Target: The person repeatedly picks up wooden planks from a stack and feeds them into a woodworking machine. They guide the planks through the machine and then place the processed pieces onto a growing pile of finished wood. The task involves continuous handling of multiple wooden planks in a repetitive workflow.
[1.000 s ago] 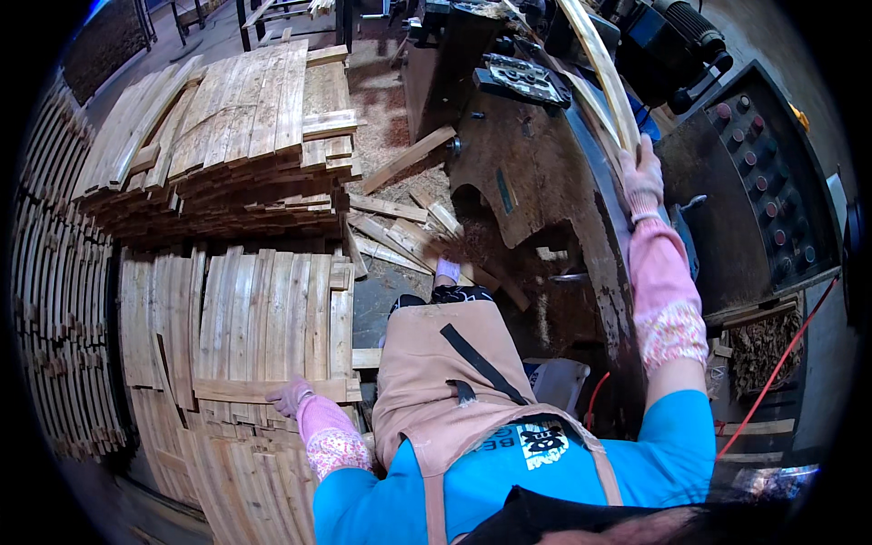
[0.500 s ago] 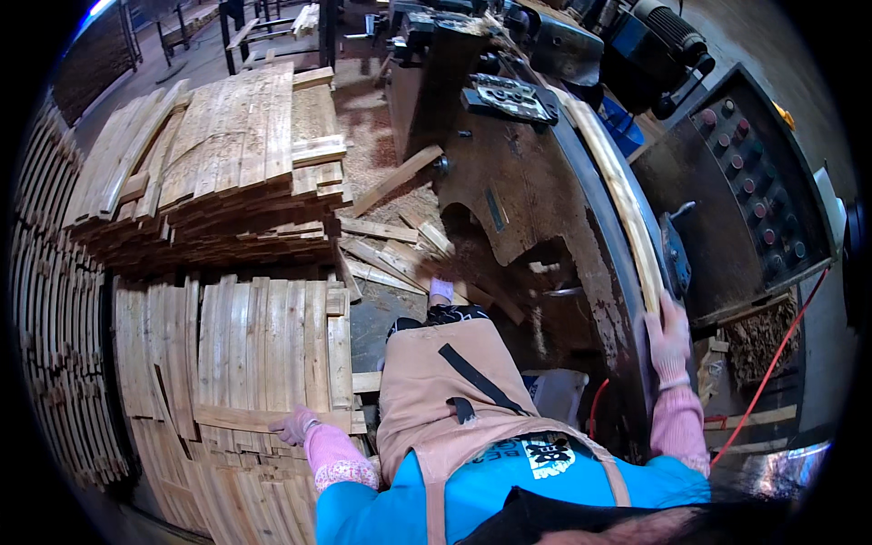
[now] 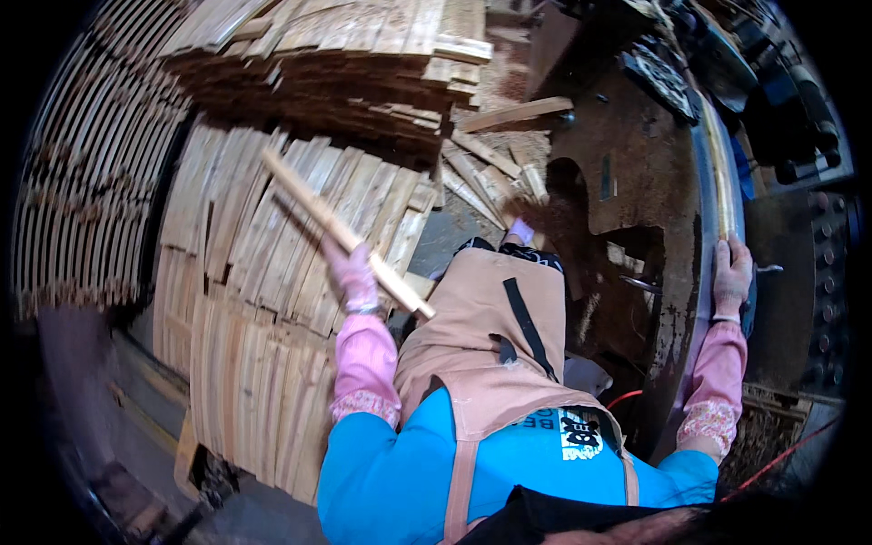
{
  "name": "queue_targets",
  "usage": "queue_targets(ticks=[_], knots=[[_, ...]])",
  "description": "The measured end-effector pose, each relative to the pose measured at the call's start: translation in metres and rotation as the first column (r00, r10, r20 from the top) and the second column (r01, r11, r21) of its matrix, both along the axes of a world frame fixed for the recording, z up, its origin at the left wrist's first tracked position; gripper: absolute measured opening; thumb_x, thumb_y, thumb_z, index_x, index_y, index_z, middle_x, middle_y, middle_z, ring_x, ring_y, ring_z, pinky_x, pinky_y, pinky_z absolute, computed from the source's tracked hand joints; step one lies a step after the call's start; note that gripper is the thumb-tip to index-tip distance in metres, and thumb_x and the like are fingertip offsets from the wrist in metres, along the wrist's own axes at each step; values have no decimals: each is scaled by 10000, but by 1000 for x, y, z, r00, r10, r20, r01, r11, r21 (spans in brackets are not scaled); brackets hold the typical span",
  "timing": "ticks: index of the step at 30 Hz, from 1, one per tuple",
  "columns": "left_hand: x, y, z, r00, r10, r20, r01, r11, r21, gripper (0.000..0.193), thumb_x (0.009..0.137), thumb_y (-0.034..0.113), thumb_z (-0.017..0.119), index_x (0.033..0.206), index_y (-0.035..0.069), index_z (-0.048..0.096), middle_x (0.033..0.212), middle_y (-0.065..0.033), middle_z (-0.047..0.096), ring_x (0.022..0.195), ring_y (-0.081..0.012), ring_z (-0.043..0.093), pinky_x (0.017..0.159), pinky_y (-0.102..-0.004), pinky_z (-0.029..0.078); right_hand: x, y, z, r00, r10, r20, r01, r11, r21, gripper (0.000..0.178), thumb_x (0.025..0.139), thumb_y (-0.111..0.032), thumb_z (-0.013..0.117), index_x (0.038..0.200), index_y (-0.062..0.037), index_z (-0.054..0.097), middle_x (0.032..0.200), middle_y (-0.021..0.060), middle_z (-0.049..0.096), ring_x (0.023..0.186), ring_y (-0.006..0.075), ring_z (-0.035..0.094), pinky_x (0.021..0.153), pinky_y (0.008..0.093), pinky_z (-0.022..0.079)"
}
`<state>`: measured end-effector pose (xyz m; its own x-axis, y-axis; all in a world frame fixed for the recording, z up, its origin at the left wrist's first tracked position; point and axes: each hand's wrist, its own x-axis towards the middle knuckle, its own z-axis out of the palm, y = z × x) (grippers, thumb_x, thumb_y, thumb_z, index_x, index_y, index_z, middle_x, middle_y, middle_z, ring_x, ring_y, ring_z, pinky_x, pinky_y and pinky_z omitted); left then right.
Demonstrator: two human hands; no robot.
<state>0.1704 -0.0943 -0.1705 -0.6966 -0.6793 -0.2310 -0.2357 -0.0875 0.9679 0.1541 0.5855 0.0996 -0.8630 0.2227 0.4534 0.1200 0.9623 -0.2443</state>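
My left hand (image 3: 352, 277), in a pale glove, is closed round the middle of a narrow wooden board (image 3: 304, 195). The board is held slantwise above the stacked planks (image 3: 272, 363), its lower end close to my apron (image 3: 490, 327). On the right, my gloved right hand (image 3: 730, 280) is closed at the near end of a long wooden strip (image 3: 720, 173). That strip lies along the metal bed of a woodworking machine (image 3: 627, 173) and runs away from me toward the machine's far end. My fingertips partly hide its near end.
A tall pile of boards (image 3: 363, 36) stands beyond the near stack. Slatted rows of timber (image 3: 100, 182) line the far left. Loose offcuts (image 3: 486, 168) and sawdust lie on the floor before me. A dark control panel (image 3: 808, 272) and a red hose (image 3: 781, 459) are at right.
My left hand has lifted a board off the near stack. On the machine bed, the strip and my right hand have moved farther forward. My view has swung to the left.
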Motion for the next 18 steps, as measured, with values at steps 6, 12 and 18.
queue_targets(ticks=[6, 12, 18], knots=[[-65, 100, 110, 857, -100, -506, 303, 891, 338, 919, 839, 78, 689, 1609, -2, 195, 1372, -151, 486, 1089, -232, 574, 977, -339, 496, -68, -86, 15, 987, 157, -35, -156, 987, 42, 333, 952, -228, 702, 1255, -90, 710, 1262, 156, 696, 1143, 300, 665, 1020, 402, 498], [-91, 240, 234, 537, -282, -795, 710, 660, 245, 874, 879, 107, 681, 1596, 60, 184, 1327, -122, 463, 1160, -211, 520, 1041, -339, 449, 17, -293, 22, 669, 724, 171, -262, 444, -857, 878, 897, -153, 757, 1618, -55, 265, 1604, 94, 379, 1460, 166, 347, 1206, 342, 282], [-82, 292, 225, 42, -573, -818, 970, -172, 170, 1004, 886, 182, 778, 1643, 63, 129, 1633, -189, 291, 1447, -278, 356, 1187, -384, 322, 95, -208, 82, 947, 320, 32, -146, 516, -844, 878, 818, -227, 797, 1566, -59, 368, 1411, 117, 516, 1243, 197, 525, 1062, 340, 431]])
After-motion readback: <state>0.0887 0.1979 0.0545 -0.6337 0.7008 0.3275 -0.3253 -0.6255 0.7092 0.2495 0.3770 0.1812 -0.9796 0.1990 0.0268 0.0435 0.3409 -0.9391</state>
